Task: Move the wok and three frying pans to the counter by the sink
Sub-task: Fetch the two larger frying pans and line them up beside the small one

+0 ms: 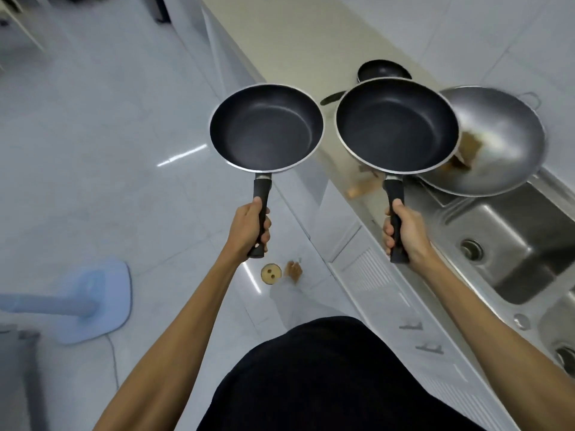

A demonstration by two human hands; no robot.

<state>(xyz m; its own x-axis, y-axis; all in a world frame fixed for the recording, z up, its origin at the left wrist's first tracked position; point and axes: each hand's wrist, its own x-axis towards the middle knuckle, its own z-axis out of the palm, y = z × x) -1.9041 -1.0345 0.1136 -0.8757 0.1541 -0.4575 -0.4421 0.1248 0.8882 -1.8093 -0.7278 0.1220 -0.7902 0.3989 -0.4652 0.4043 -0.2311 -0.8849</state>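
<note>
left pan: round black non-stick frying pan with a bare metal rim and black handle (266, 127), carried level over the pale tiled floor (93, 135), short of the cabinet front.
right pan: a slightly larger black non-stick frying pan of the same build (396, 126), carried level above the tabletop edge, overlapping the wok in view; contact cannot be told.
hands: left hand (250, 227) wrapped tight around its pan's handle near the tail end, thumb along the top; right hand (404, 233) closed the same way on the other handle.
third pan: small black frying pan (382, 71) already down on the beige tabletop (295, 42), just behind the right pan.
wok: grey round-bottomed steel wok with a wire loop handle (497, 141), sitting at the tabletop end with its near rim over the sink's edge.
handling: likely light-to-medium, rigid; both pans empty, so no slosh. Weight sits in the bowl, so a grip this far back means a wrist lever; closer to the rim would steady it. Coating looks slick and scratch-prone, so avoid stacking rim-on-coating.
wok note: round bottom will likely rock; looks less than settled where it is.
surface: tabletop smooth, flat, narrow; free space lies beyond the small pan.
sink: stainless steel basin with a drain (513, 244), at the right, next to the wok.
room: glossy floor, blue flat mop head (93, 303) at lower left, white cabinet doors (373, 275) under the tabletop.
</note>
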